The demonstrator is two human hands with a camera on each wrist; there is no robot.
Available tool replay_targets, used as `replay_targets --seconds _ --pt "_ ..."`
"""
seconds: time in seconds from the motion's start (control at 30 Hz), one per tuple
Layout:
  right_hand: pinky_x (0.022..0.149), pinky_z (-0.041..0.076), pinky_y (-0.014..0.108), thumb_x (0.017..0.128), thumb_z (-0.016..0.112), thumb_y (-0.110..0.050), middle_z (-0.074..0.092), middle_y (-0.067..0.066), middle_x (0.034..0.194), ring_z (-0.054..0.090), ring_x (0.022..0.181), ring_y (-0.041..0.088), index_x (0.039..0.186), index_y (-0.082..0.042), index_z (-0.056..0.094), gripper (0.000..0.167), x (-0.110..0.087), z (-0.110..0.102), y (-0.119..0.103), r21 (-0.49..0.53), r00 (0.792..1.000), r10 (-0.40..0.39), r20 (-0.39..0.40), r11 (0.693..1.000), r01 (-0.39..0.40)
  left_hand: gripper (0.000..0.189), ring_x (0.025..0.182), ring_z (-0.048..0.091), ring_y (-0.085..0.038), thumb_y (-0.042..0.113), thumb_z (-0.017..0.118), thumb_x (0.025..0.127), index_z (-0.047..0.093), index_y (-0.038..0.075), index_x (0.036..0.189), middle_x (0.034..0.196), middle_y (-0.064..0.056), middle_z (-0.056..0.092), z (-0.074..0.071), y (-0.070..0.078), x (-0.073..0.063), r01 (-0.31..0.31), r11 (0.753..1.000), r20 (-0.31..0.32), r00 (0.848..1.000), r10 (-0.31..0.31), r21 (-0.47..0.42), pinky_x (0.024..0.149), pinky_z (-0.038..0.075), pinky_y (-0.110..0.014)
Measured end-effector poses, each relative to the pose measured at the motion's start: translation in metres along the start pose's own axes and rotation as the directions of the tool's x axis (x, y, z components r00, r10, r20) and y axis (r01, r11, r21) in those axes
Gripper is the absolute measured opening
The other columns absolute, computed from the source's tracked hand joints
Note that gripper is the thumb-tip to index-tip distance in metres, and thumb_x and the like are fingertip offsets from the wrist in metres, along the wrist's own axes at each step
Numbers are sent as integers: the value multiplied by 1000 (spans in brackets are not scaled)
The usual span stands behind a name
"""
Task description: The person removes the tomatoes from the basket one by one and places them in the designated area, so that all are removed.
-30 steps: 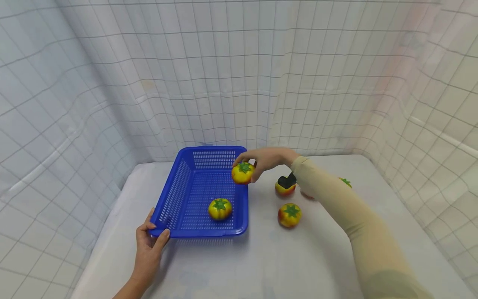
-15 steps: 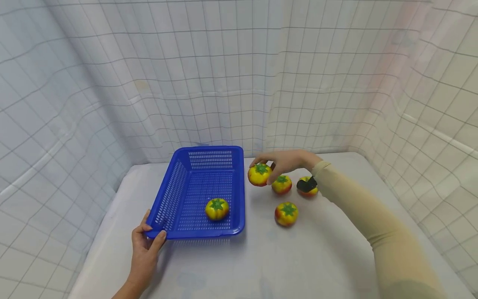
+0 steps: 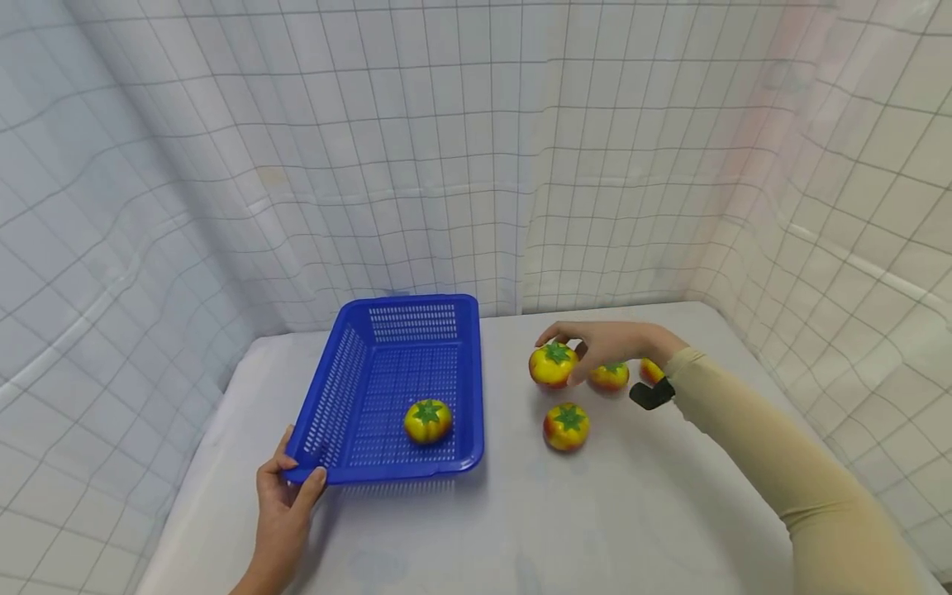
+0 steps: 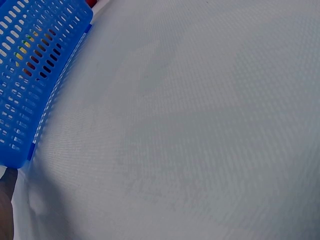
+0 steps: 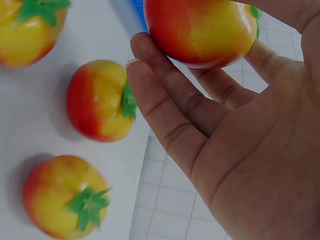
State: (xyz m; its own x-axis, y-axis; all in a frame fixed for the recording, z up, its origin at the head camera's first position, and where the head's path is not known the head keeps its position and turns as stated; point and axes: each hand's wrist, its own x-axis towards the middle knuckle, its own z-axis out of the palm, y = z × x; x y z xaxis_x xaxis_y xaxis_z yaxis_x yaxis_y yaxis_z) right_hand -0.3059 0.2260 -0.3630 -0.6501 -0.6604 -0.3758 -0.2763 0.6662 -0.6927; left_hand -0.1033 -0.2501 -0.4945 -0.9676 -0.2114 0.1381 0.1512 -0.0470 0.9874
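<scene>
In the head view my left hand (image 3: 281,522) grips the near left corner of a blue plastic basket (image 3: 387,473), thumb on the front rim. One yellow-and-red toy tomato (image 3: 427,421) with a green star-shaped top lies inside it. My right hand (image 3: 617,340) holds another toy tomato (image 3: 553,365) to the right of the basket, pinched between thumb and fingers. The right wrist view shows this held tomato (image 5: 200,32) against the fingertips, its upper part cut off by the frame. The left wrist view has the basket's slotted side (image 4: 27,100).
On the white table (image 3: 476,545) right of the basket lie more toy tomatoes: one nearer me (image 3: 566,427), one behind the right hand (image 3: 610,378), and one partly hidden by the wrist (image 3: 650,371). Gridded white curtains (image 3: 446,165) enclose the back and sides.
My right hand has moved right with its tomato, from over the basket's right rim to above the table, and slightly lower. The left hand keeps its grip on the basket corner.
</scene>
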Motion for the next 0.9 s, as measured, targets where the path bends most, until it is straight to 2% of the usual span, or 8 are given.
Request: replay_targets --seconds 0.1,0.27,0.4,0.5,0.57,0.67,0.9 --pt "109 40 50 85 81 -29 48 -2 143 50 126 26 138 -42 50 62 -11 2 9 9 1000 2 -23 1000 -2 33 140 29 -26 5 49 108 24 20 124 171 -2 1 0 0 1 -1 1000 -2 1000 1 -7 97 47 -14" --pt "109 40 50 86 78 -22 47 -5 146 48 130 29 138 -41 52 61 -30 2 23 45 999 23 -41 999 -21 34 140 29 -26 9 50 109 23 23 124 171 1 -1 -1 0 2 33 999 -2 999 -33 27 95 47 -12" --pt "109 39 52 87 78 -21 48 -7 147 47 131 31 139 -39 53 61 -42 3 37 52 999 4 -52 999 -1 35 141 27 -28 11 51 109 22 24 124 171 3 -2 0 0 2 54 998 1 999 -55 38 95 47 -11" --pt "108 40 50 88 78 -21 50 -8 146 51 127 30 140 -36 53 60 -48 4 47 52 998 -13 -59 999 16 35 142 26 -28 11 50 109 22 25 124 171 3 -3 0 0 2 54 998 3 999 -54 38 95 46 -11" --pt "101 44 50 88 78 -21 49 -7 145 55 121 31 140 -37 53 60 -53 6 51 70 998 5 -55 998 -1 35 141 27 -28 11 50 109 22 24 124 171 2 -3 0 0 2 49 998 2 999 -49 36 95 46 -11" --pt "98 45 51 89 78 -19 46 -6 149 58 117 32 140 -39 53 61 -59 9 57 103 998 42 -46 994 -37 34 141 28 -26 9 50 109 22 24 123 171 2 -1 1 -1 2 40 999 0 999 -40 29 95 46 -11" --pt "107 42 55 85 79 -18 38 -3 157 40 138 34 139 -40 56 62 -73 21 68 113 994 99 -48 989 -93 34 141 28 -24 8 48 109 22 23 124 171 1 -2 0 0 3 19 1000 12 1000 -20 24 96 46 -12"
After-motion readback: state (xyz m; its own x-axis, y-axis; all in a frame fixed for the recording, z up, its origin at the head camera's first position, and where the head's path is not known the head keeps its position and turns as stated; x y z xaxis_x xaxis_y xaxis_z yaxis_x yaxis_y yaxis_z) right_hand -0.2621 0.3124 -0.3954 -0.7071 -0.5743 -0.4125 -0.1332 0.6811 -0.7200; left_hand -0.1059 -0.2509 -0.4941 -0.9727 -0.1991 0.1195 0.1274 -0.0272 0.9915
